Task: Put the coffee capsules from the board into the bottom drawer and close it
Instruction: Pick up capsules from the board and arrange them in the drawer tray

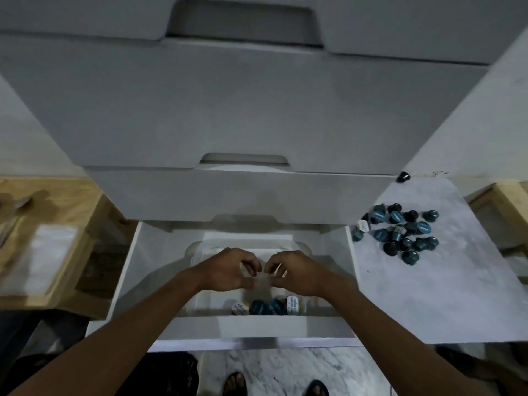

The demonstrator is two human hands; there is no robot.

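Now left hand (pixel 228 271) and right hand (pixel 297 272) hover over the open bottom drawer (pixel 257 327), fingers curled round what I cannot tell; best release low by the few capsules (pixel 267 307) at its front wall, with the capsule pile (pixel 400 232) lying near the board's (pixel 428 287) far left edge.

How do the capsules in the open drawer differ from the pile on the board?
The drawer capsules are few, about four showing; the board pile holds many more. The drawer capsules sit in a short row by the front wall of the drawer; the board pile spreads as a loose cluster on the marble board. Both are mostly dark teal with a white-topped one or two.
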